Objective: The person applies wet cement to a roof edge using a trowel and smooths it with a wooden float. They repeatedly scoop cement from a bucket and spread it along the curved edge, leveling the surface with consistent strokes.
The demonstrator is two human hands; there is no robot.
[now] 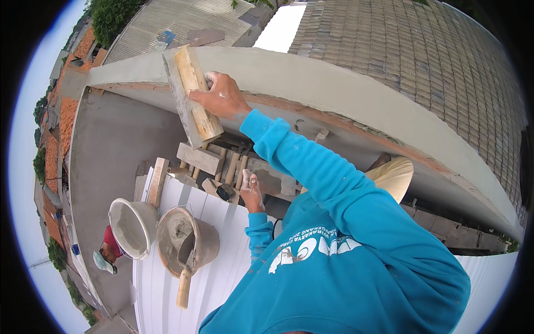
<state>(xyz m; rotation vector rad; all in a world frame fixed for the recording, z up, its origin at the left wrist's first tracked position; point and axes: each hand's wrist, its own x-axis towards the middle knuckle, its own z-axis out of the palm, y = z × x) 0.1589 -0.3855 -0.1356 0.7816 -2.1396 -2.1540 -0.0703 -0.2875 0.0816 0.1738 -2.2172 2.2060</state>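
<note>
My right hand (223, 96) grips a plastering float (196, 94) with a pale wooden back and a grey, mortar-stained blade. The float is held tilted across the edge of a smooth grey wall top (311, 78); whether it touches the wall I cannot tell. Lower down, my left hand (252, 192) is raised beside some wooden pieces, its fingers dusted with mortar and apparently stretched out, with nothing seen in it. A mortar bucket (207, 239) stands to its left, with a wooden-handled trowel (183, 288) resting in it.
Next to the mortar bucket is a pale bucket (146, 220). White ribbed sheeting (228, 273) lies under them, and timber blocks (200, 158) sit along the wall. A person in red (111, 250) is at far left. Beyond the wall rises a tiled roof (406, 61).
</note>
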